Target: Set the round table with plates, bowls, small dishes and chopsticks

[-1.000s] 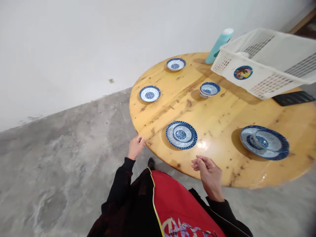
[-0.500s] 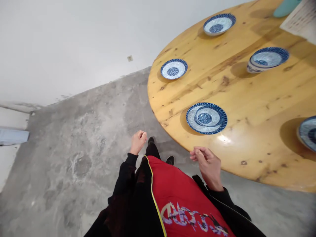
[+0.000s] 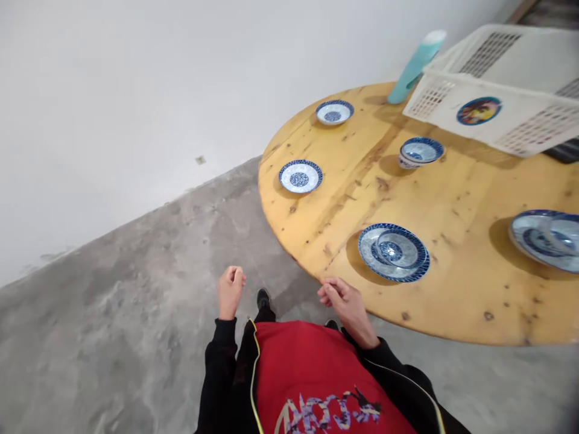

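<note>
My left hand is curled into a loose fist over the grey floor, with nothing seen in it. Close to the near edge of the round wooden table, my right hand has its fingers bent together and shows no object. Nearest to it is a blue-and-white plate with a smaller dish on it. Farther left lies a single blue-and-white plate. Another shallow dish sits toward the back, and a patterned bowl stands mid-table.
At the right edge, a large plate carries a smaller piece, partly cut off by the frame. A white plastic basket stands on the table's far side beside a teal bottle. A white wall rises behind.
My view has tilted up and swung right, bringing the basket and whole teal bottle into sight. Both hands stay curled in front of me. The dishes appear unmoved on the table.
</note>
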### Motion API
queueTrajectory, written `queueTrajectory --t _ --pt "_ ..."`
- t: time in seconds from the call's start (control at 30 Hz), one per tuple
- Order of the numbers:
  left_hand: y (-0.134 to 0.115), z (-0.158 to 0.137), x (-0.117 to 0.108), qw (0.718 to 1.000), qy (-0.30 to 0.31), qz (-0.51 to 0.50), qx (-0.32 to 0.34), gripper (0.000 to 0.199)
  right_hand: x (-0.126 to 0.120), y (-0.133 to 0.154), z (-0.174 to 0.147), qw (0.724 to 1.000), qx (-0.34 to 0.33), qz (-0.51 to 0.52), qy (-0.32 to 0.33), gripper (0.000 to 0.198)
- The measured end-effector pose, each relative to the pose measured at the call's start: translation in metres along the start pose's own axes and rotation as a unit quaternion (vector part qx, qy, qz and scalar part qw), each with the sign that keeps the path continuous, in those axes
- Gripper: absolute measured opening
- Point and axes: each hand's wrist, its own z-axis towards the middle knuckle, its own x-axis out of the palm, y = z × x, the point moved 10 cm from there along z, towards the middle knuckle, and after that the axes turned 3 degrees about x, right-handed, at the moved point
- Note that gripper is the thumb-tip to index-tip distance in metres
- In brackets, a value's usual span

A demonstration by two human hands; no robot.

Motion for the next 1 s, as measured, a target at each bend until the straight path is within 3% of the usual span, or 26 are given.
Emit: queueTrajectory --t 0.13,0.2,0.3,0.4,0.57,0.67,0.83,1.0 --pt "0.000 0.060 -0.024 0.998 0.045 0.027 0.029 0.030 0.063 0.018 0.013 1.000 -0.009 0.006 0.002 0.047" --pt "-0.009 0.089 -0.019 0.995 0.081 0.026 0.054 0.031 0.075 0.027 0.021 1.000 -0.016 0.003 -0.019 0.041" --pt "-0.031 0.130 0.003 0.988 0.128 0.021 0.087 0.032 0.070 0.044 0.040 0.998 -0.030 -0.010 -0.060 0.034" --pt "-0.058 0.162 0.038 0.978 0.174 0.014 0.111 0.031 0.038 0.074 0.069 0.993 -0.045 -0.022 -0.110 0.029" --pt "-0.109 0.201 0.094 0.955 0.243 0.017 0.167 0.033 -0.050 0.139 0.140 0.977 -0.050 0.006 -0.206 0.013" --pt "-0.139 0.229 0.119 0.946 0.259 0.036 0.191 0.033 -0.101 0.162 0.186 0.959 -0.028 0.059 -0.274 0.009" --pt "-0.195 0.278 0.168 0.930 0.293 0.061 0.214 0.033 -0.152 0.163 0.255 0.940 0.030 0.088 -0.329 0.020" --pt "-0.268 0.293 0.244 0.882 0.370 0.098 0.276 0.026 -0.209 0.153 0.290 0.910 0.073 0.085 -0.400 0.026"
